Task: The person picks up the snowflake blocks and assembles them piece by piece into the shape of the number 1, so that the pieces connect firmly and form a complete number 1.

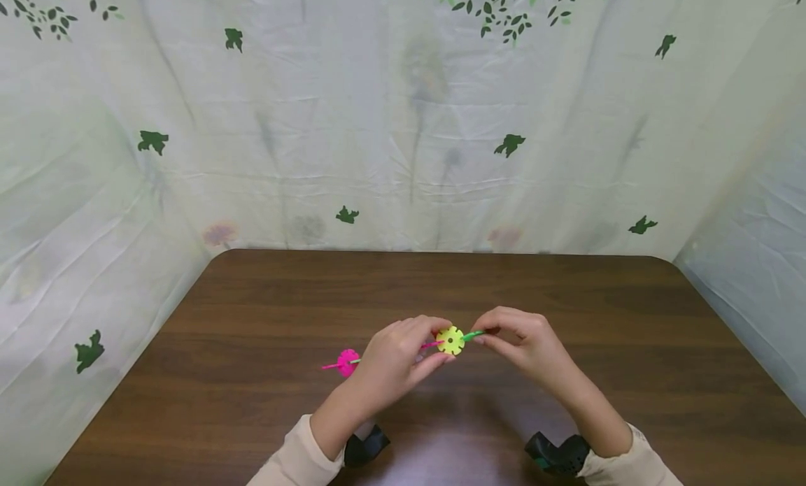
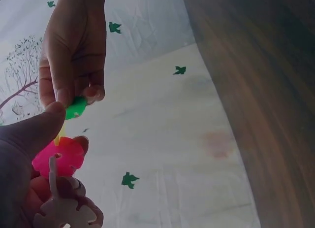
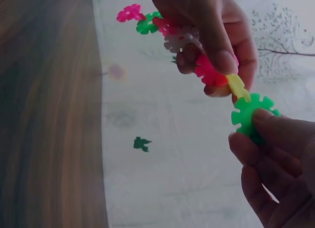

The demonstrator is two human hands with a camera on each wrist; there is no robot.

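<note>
A chain of notched plastic flower discs stretches between both hands, held above the table. My left hand (image 1: 393,356) holds it by the middle, fingers and thumb around a pink disc (image 3: 206,70) and close at the edge of the yellow disc (image 1: 450,340). With thumb and fingertips, my right hand (image 1: 532,346) pinches the green disc (image 3: 243,114) at the chain's right end, its edge meeting the yellow one. Behind the left hand trail a white disc (image 3: 177,43), a second green disc (image 3: 146,24) and an end pink disc (image 1: 347,362). The left fingers partly hide the middle.
Below the hands lies a dark brown wooden table (image 1: 283,297) with rounded far corners. A pale curtain (image 1: 378,122) with green bird and leaf prints hangs behind it and along the sides. Black devices (image 1: 557,454) are worn at both wrists.
</note>
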